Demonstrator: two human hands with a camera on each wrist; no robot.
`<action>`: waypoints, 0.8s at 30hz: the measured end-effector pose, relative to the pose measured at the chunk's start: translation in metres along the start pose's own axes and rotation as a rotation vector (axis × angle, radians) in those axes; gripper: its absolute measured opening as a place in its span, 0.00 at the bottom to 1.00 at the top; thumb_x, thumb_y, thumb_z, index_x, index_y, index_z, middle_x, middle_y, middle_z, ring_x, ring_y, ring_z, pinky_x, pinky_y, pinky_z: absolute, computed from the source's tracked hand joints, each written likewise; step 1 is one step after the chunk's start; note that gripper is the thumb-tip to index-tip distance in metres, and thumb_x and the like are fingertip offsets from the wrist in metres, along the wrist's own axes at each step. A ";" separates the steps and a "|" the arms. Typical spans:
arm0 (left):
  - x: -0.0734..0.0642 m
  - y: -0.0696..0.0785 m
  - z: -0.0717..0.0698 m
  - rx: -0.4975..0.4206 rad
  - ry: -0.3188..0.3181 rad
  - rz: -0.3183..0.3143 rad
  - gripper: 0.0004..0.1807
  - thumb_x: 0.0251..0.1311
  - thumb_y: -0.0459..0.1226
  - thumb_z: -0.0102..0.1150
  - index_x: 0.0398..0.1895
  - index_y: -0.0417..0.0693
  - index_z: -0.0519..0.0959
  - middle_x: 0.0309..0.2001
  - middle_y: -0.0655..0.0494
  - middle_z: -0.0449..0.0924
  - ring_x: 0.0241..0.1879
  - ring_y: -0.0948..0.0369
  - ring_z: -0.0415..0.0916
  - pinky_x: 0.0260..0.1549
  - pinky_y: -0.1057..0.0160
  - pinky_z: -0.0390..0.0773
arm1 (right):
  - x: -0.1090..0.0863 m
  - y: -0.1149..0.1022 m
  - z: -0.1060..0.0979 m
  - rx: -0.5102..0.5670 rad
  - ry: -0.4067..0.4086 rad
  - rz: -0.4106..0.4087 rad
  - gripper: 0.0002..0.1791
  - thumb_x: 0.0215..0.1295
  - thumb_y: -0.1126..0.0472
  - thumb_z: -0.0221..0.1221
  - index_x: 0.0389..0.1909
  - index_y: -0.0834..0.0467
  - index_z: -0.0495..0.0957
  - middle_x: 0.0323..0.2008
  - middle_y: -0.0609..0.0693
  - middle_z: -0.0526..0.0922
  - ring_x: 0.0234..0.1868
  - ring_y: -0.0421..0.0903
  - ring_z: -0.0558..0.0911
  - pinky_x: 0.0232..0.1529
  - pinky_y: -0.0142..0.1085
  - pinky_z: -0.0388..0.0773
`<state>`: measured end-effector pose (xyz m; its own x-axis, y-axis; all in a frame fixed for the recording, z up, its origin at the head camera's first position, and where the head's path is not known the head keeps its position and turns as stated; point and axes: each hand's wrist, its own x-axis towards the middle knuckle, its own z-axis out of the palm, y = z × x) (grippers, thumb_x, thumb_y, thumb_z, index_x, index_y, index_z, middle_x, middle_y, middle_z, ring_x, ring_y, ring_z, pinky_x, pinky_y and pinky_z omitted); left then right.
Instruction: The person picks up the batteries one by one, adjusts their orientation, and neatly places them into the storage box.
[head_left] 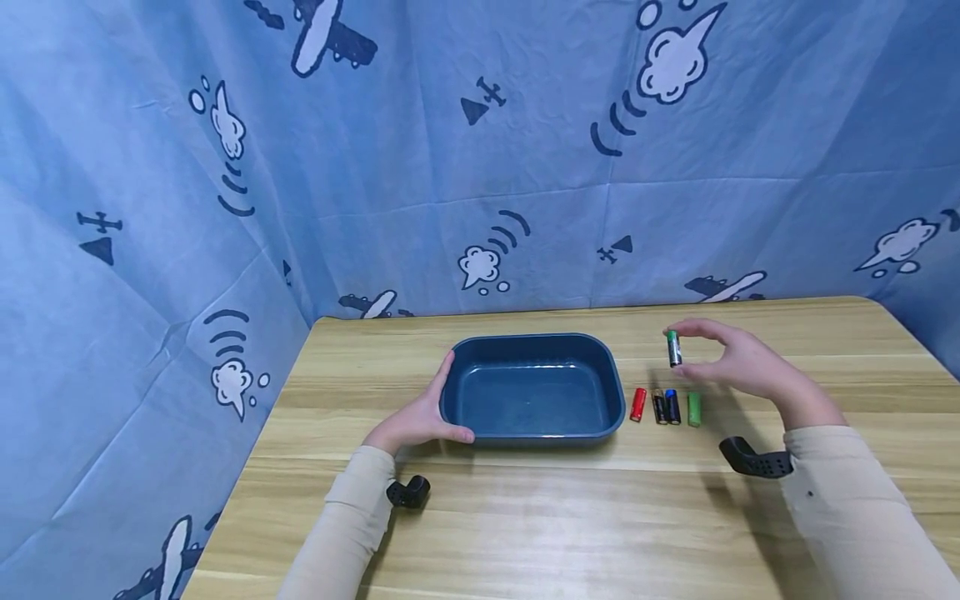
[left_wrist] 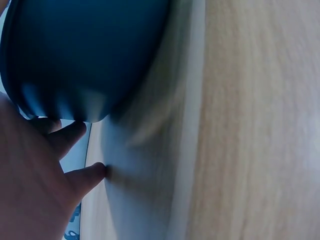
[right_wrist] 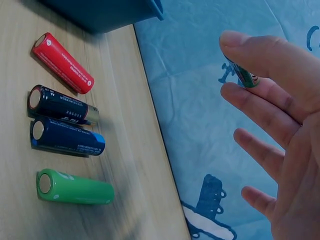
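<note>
A dark blue rectangular tray (head_left: 528, 437) stands on the wooden table. My left hand (head_left: 420, 417) grips its left front corner, thumb at the front rim and forefinger along the left side. In the left wrist view, the other fingers (left_wrist: 67, 137) are spread at the tray's wall (left_wrist: 85, 55). My right hand (head_left: 731, 360) pinches a green-and-silver battery (head_left: 674, 348) between thumb and fingertips, raised above the table. Below it lie a red battery (right_wrist: 62, 62), a black-and-gold battery (right_wrist: 62, 105), a dark blue battery (right_wrist: 67, 136) and a green battery (right_wrist: 75, 187).
The wooden table (head_left: 510, 517) reaches back to a blue curtain (head_left: 420, 167) printed with planes and clouds. Black wrist mounts (head_left: 757, 460) jut from both sleeves. The loose batteries lie in a row right of the tray, with the two dark ones side by side.
</note>
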<state>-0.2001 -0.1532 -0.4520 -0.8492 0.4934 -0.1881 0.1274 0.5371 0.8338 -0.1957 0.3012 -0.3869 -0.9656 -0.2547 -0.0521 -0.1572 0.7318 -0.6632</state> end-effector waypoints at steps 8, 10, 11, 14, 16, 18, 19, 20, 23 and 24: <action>0.000 -0.001 0.001 -0.009 -0.004 -0.013 0.68 0.39 0.52 0.73 0.70 0.74 0.26 0.73 0.51 0.31 0.68 0.46 0.45 0.61 0.44 0.54 | 0.002 -0.005 0.001 -0.010 0.000 -0.019 0.37 0.54 0.48 0.65 0.62 0.58 0.64 0.61 0.66 0.64 0.62 0.69 0.58 0.52 0.65 0.57; 0.000 -0.002 0.001 -0.018 -0.010 -0.003 0.68 0.38 0.54 0.73 0.70 0.73 0.25 0.73 0.51 0.31 0.68 0.46 0.44 0.61 0.44 0.54 | 0.002 -0.007 0.002 -0.012 0.004 -0.023 0.37 0.54 0.48 0.65 0.62 0.58 0.64 0.61 0.66 0.64 0.62 0.69 0.58 0.53 0.65 0.57; 0.000 -0.002 0.000 -0.023 -0.013 0.005 0.69 0.38 0.56 0.72 0.70 0.71 0.25 0.73 0.50 0.30 0.68 0.45 0.44 0.61 0.43 0.54 | 0.002 -0.008 0.002 -0.012 0.005 -0.027 0.37 0.54 0.47 0.65 0.62 0.58 0.64 0.61 0.66 0.64 0.62 0.69 0.58 0.53 0.65 0.57; -0.001 -0.002 -0.001 -0.040 -0.022 0.012 0.70 0.36 0.59 0.71 0.70 0.69 0.25 0.73 0.50 0.29 0.69 0.44 0.42 0.61 0.42 0.52 | 0.003 -0.011 0.002 -0.021 0.011 -0.038 0.37 0.54 0.46 0.65 0.62 0.58 0.64 0.61 0.66 0.64 0.61 0.69 0.58 0.53 0.65 0.57; -0.002 -0.003 -0.002 -0.052 -0.027 0.008 0.69 0.36 0.60 0.71 0.71 0.69 0.25 0.73 0.48 0.29 0.69 0.43 0.41 0.61 0.41 0.52 | 0.004 -0.012 0.002 -0.023 0.016 -0.047 0.38 0.54 0.47 0.65 0.62 0.58 0.65 0.60 0.66 0.65 0.61 0.68 0.59 0.53 0.64 0.58; -0.002 -0.003 -0.003 -0.068 -0.035 -0.002 0.69 0.36 0.59 0.71 0.70 0.71 0.25 0.73 0.49 0.28 0.69 0.43 0.39 0.62 0.41 0.50 | 0.006 -0.015 0.002 -0.025 0.018 -0.051 0.38 0.54 0.46 0.65 0.62 0.58 0.65 0.60 0.66 0.65 0.61 0.68 0.60 0.53 0.64 0.58; -0.001 -0.003 -0.003 -0.076 -0.037 -0.005 0.69 0.36 0.59 0.71 0.70 0.71 0.25 0.73 0.49 0.28 0.69 0.43 0.39 0.62 0.41 0.50 | 0.007 -0.016 0.001 -0.023 0.019 -0.053 0.38 0.54 0.46 0.65 0.62 0.58 0.65 0.60 0.65 0.65 0.61 0.67 0.60 0.53 0.64 0.58; -0.001 -0.003 -0.003 -0.082 -0.039 -0.008 0.69 0.36 0.59 0.71 0.70 0.72 0.25 0.73 0.49 0.28 0.69 0.43 0.39 0.62 0.41 0.50 | 0.008 -0.017 0.001 -0.021 0.018 -0.055 0.38 0.54 0.46 0.65 0.62 0.58 0.65 0.60 0.65 0.65 0.62 0.67 0.60 0.53 0.63 0.58; 0.000 -0.004 -0.002 -0.093 -0.041 -0.003 0.69 0.35 0.60 0.71 0.70 0.74 0.26 0.73 0.51 0.27 0.69 0.44 0.37 0.62 0.41 0.49 | 0.012 -0.022 0.000 -0.018 0.012 -0.070 0.38 0.54 0.46 0.65 0.62 0.59 0.65 0.60 0.65 0.66 0.62 0.67 0.59 0.53 0.64 0.58; 0.001 -0.005 -0.002 -0.095 -0.042 0.001 0.69 0.34 0.61 0.71 0.70 0.74 0.25 0.73 0.52 0.27 0.69 0.45 0.37 0.62 0.41 0.49 | 0.014 -0.024 0.000 -0.020 0.008 -0.073 0.39 0.54 0.46 0.65 0.62 0.59 0.65 0.60 0.65 0.66 0.62 0.67 0.59 0.53 0.64 0.58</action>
<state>-0.2024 -0.1567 -0.4548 -0.8268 0.5232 -0.2066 0.0775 0.4698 0.8794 -0.2050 0.2801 -0.3716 -0.9529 -0.3032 0.0017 -0.2315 0.7240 -0.6498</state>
